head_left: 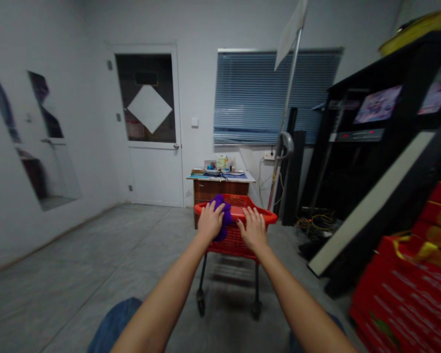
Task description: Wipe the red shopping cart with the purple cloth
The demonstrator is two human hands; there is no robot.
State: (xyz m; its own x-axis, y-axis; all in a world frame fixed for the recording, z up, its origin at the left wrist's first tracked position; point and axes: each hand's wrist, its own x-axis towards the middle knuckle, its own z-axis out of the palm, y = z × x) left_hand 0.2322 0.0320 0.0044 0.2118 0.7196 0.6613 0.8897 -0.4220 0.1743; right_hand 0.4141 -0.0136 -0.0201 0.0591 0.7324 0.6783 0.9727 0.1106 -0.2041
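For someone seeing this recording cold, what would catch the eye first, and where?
Probably the bright red cart, mid-view, with a vivid purple bundle against the left hand at its near edge. Next might come the red bag at lower right and the white diamond on the door, back left.

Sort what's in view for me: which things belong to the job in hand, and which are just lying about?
Likely in the job:
red cart
purple soft item, under the left hand

Apparently just lying about:
leaning pale panel
tangled cables
red boxes
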